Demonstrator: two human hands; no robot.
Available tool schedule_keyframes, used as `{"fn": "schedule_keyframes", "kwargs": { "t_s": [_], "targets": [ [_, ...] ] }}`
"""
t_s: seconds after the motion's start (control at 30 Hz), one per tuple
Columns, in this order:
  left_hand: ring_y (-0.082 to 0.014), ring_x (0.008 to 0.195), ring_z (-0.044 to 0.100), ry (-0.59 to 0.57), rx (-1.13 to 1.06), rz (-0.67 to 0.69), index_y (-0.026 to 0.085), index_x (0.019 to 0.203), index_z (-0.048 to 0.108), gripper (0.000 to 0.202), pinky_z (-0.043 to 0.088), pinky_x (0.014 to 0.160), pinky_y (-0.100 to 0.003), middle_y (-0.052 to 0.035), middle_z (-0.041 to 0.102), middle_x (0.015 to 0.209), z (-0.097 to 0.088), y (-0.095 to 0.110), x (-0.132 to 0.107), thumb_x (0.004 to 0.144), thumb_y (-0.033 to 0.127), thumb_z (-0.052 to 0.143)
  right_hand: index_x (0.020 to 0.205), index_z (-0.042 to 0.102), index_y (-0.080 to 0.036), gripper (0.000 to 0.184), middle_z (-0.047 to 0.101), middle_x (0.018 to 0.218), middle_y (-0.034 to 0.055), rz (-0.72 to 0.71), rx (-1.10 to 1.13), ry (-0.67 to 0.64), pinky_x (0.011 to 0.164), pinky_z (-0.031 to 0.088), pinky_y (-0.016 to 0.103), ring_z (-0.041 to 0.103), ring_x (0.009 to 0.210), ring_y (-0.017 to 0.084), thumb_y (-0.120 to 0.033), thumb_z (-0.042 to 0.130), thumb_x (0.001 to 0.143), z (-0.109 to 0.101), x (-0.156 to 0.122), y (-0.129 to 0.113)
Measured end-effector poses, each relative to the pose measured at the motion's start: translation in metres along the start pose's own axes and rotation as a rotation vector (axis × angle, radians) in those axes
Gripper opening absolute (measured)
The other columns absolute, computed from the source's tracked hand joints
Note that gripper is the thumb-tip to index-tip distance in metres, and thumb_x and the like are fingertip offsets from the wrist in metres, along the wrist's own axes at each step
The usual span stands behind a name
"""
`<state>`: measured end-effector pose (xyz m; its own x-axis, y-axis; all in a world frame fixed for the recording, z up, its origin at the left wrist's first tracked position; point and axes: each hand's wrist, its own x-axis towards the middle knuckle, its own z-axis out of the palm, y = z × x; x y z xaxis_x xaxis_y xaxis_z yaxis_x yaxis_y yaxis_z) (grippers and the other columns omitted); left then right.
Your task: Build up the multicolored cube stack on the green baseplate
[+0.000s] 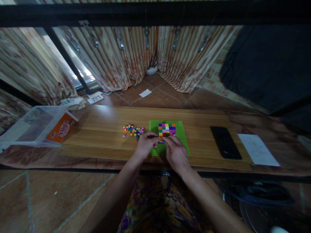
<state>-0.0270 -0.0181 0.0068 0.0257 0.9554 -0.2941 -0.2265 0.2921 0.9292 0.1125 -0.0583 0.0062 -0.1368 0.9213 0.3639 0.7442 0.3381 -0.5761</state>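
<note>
bricks (167, 128) stud green baseplate (181, 129) beside left hand (146, 144) and right hand (177, 152).

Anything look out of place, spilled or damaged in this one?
A white sheet of paper lies on the floor tiles beyond the wooden tabletop, perhaps dropped. The loose toy bricks are scattered beside the green baseplate; no damage shows.
</note>
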Motion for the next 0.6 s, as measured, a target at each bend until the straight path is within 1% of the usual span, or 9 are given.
{"fn": "schedule_keyframes", "kwargs": {
  "t_s": [0.1, 0.27, 0.33, 0.43, 0.5, 0.6],
  "targets": [
    [-0.0066, 0.042, 0.046, 0.012, -0.015, -0.008, 0.017, 0.064, 0.060, 0.016, 0.037, 0.044, -0.021, 0.0063, 0.053, 0.047, 0.002, 0.000, 0.001, 0.056, 0.020, 0.073, 0.116, 0.067, -0.021, 0.042, 0.064, 0.103, 0.0111, -0.013, -0.026, -0.006, 0.089, 0.051, 0.038, 0.060, 0.099, 0.025, -0.013, 0.036, 0.089, 0.005, -0.001, 0.000],
    [-0.0068, 0.041, 0.047, 0.035, 0.024, -0.027, 0.017, 0.063, 0.061, 0.013, 0.039, 0.045, -0.021, 0.0061, 0.054, 0.048, 0.003, -0.001, 0.002, 0.055, 0.020, 0.071, 0.120, 0.065, -0.024, 0.046, 0.064, 0.103, 0.0098, -0.061, -0.059, 0.000, 0.090, 0.050, 0.037, 0.058, 0.100, 0.024, -0.009, 0.036, 0.087, 0.008, -0.003, 0.004],
    [-0.0066, 0.042, 0.047, 0.058, 0.043, -0.007, 0.017, 0.063, 0.061, 0.012, 0.041, 0.046, -0.021, 0.0061, 0.055, 0.050, 0.003, -0.002, 0.001, 0.056, 0.021, 0.070, 0.119, 0.065, -0.023, 0.046, 0.064, 0.103, 0.0104, -0.081, -0.098, -0.014, 0.090, 0.051, 0.038, 0.058, 0.101, 0.024, -0.008, 0.037, 0.086, 0.008, -0.003, 0.005],
    [-0.0065, 0.042, 0.046, 0.089, 0.093, 0.049, 0.017, 0.062, 0.061, 0.013, 0.039, 0.045, -0.020, 0.0059, 0.054, 0.049, 0.004, -0.004, 0.000, 0.057, 0.025, 0.071, 0.119, 0.065, -0.022, 0.046, 0.065, 0.105, 0.0112, -0.104, -0.119, -0.015, 0.091, 0.051, 0.039, 0.059, 0.102, 0.025, -0.006, 0.039, 0.084, 0.010, -0.003, 0.004],
    [-0.0063, 0.041, 0.044, 0.101, 0.119, 0.088, 0.017, 0.061, 0.060, 0.017, 0.036, 0.044, -0.020, 0.0061, 0.053, 0.048, 0.004, -0.005, -0.002, 0.057, 0.028, 0.072, 0.122, 0.062, -0.021, 0.048, 0.064, 0.110, 0.0117, -0.108, -0.083, 0.011, 0.094, 0.050, 0.039, 0.058, 0.107, 0.025, -0.005, 0.039, 0.083, 0.009, -0.005, 0.004],
    [-0.0062, 0.041, 0.043, 0.113, 0.155, 0.134, 0.017, 0.060, 0.060, 0.021, 0.033, 0.043, -0.019, 0.0065, 0.050, 0.047, 0.002, -0.006, -0.007, 0.059, 0.034, 0.072, 0.129, 0.056, -0.020, 0.052, 0.062, 0.117, 0.0121, -0.060, 0.006, 0.101, 0.096, 0.050, 0.042, 0.057, 0.112, 0.025, -0.007, 0.038, 0.083, 0.001, -0.012, 0.006]
  ]
}}
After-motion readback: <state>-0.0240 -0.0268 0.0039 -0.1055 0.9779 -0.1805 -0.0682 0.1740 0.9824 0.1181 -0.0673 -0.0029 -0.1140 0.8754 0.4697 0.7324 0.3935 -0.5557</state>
